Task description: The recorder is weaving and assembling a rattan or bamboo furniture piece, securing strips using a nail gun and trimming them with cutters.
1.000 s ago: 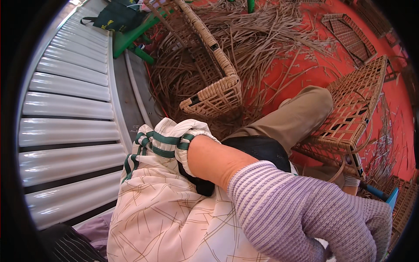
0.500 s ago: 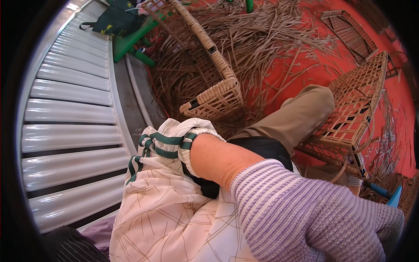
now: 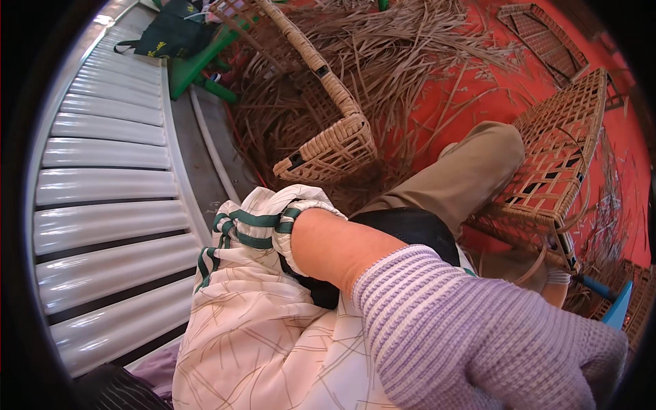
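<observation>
The openwork panel of woven tan rattan strips (image 3: 551, 152) stands at the right, slanting beside the bent knee of the brown trouser leg (image 3: 454, 174). Its lattice looks the same as a second ago, with a thin loose tan strand (image 3: 536, 268) hanging at its lower corner, so I judge the weave no further along.

What has changed is slight: the panel sits a little higher in view, and the left hand, in a lavender-and-white striped knit glove (image 3: 512, 335), reaches further right and is cut off more by the lower edge. Its fingers curl away from the camera; I cannot tell whether they grasp anything. Of the right hand, only what seems to be a striped cuff and bare wrist (image 3: 555, 294) shows beyond the glove, so its grip cannot be told either.

Just past the glove is a blue tool with a flat, pointed end (image 3: 618, 307) (its use is unclear from here). Further out, a rattan-wrapped, angular woven frame (image 3: 345, 130) stands before a heap of flat brown strips (image 3: 410, 55) on the red floor (image 3: 437, 102). Glossy white slats (image 3: 109, 186) line the left side.
</observation>
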A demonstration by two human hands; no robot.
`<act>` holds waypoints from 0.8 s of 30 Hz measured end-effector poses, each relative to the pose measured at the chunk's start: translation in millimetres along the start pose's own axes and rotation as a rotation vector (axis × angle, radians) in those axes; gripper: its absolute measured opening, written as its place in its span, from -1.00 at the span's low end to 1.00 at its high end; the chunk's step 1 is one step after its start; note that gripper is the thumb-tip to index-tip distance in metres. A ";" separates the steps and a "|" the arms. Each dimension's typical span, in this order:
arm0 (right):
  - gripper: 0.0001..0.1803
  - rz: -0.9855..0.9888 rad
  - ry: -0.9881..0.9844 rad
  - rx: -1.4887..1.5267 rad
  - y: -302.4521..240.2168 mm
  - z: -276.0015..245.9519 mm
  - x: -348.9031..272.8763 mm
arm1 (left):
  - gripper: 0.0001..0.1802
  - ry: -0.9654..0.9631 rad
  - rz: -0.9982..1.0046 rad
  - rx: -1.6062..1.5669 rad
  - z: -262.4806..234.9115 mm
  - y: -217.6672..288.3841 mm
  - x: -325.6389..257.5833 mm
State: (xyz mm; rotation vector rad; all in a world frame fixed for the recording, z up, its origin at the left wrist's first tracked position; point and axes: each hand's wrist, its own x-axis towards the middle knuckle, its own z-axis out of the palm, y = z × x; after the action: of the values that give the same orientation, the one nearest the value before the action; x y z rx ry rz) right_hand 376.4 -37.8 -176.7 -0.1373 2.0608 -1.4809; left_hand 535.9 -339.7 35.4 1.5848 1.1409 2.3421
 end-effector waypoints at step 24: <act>-0.68 0.073 0.162 0.375 -16.2 -11.4 19.0 | -0.80 0.209 -0.403 1.186 -79.1 -91.9 32.1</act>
State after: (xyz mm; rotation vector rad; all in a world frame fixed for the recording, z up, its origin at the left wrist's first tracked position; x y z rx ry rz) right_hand 350.9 -42.2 -167.5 0.2102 1.8452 -1.8509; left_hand 426.4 -300.8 -11.6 1.0327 2.8684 1.5672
